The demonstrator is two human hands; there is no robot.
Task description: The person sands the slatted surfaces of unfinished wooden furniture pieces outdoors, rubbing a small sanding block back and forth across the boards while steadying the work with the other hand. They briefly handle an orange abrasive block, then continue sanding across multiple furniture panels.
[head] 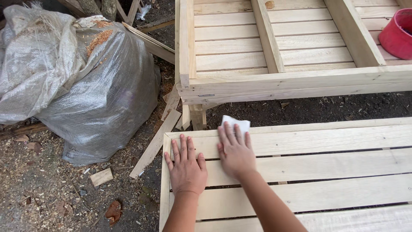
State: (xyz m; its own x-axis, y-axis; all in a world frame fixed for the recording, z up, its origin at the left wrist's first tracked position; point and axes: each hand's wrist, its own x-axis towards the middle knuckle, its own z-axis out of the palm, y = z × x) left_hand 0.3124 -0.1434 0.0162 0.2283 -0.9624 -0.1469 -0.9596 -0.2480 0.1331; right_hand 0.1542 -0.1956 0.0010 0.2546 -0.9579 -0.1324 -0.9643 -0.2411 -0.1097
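Sandpaper (235, 125) under flat right fingers (231, 135)

To my left two bulging woven plastic sacks (81, 81) slump together on the dirt, grey and half-clear, creased and shiny, with orange-brown sawdust (99, 39) strewn on the top of the nearer one; I see no labels, signs or screens anywhere here

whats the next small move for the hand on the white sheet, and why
Probably slide the right hand and the white sheet rightward along the top slat. The sheet sits at the slat's left end, and the left hand lies flat beside it, bracing the frame.
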